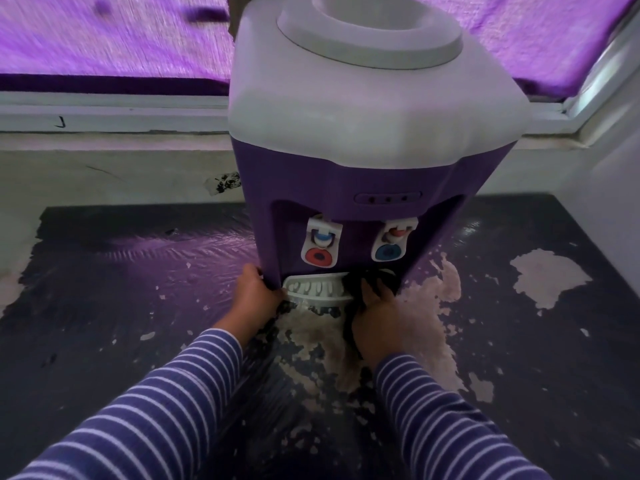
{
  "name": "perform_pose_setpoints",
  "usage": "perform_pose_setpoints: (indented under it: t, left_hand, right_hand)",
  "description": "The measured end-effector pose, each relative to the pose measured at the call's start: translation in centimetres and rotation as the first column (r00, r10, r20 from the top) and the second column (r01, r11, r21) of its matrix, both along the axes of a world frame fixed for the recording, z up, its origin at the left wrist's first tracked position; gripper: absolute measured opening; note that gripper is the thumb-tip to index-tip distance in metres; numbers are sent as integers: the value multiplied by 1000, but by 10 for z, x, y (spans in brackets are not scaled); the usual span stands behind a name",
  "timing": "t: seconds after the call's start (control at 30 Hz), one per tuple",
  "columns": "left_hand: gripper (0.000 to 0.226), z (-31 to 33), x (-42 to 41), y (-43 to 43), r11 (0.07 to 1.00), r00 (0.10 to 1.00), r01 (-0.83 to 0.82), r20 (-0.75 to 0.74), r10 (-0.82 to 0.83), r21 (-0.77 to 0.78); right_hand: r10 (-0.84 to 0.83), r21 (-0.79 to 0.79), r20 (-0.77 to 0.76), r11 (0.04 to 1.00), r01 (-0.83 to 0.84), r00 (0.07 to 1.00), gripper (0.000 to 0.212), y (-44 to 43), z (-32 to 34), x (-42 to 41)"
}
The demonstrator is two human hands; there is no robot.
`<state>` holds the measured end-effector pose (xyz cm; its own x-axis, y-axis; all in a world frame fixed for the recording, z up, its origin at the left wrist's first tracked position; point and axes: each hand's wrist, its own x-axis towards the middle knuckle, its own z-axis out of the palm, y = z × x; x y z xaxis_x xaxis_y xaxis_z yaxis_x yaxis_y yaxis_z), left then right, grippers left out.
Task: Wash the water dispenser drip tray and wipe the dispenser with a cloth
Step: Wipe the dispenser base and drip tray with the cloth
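Observation:
A purple water dispenser (346, 174) with a white top stands on a dark counter. Its white slotted drip tray (313, 289) sits at the base under two taps. My left hand (254, 292) grips the dispenser's lower left corner beside the tray. My right hand (375, 313) presses a dark cloth (367, 277) onto the tray's right end and the base; most of the cloth is hidden under the hand.
The dark counter surface (138, 323) is peeling in pale patches in front of and right of the dispenser. A pale wall and window ledge (114, 119) run behind, with a purple curtain (104, 36) above. A white wall closes the right side.

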<state>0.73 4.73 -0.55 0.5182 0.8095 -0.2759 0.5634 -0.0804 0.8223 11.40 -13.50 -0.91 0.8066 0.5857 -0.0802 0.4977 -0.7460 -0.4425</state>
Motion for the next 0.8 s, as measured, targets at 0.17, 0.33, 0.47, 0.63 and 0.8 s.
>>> perform_pose_setpoints:
  t: [0.17, 0.33, 0.47, 0.63, 0.8]
  left_hand:
    - [46, 0, -1, 0, 1000, 1000, -1, -11, 1, 9]
    - [48, -1, -1, 0, 1000, 1000, 8, -9, -8, 14]
    - [46, -2, -1, 1, 1000, 1000, 7, -13, -7, 17]
    - [43, -4, -1, 2, 1000, 1000, 0, -27, 0, 12]
    - [44, -5, -1, 4, 1000, 1000, -1, -14, 1, -9]
  right_hand:
    - [229, 109, -49, 969, -223, 972, 49, 12, 4, -26]
    - [-200, 151, -100, 965, 213, 975, 52, 0, 9, -9]
    - [-47, 108, -100, 992, 58, 994, 53, 11, 8, -22]
    - [213, 161, -172, 969, -186, 962, 49, 14, 6, -27]
    - [-98, 150, -80, 983, 109, 992, 48, -11, 6, 2]
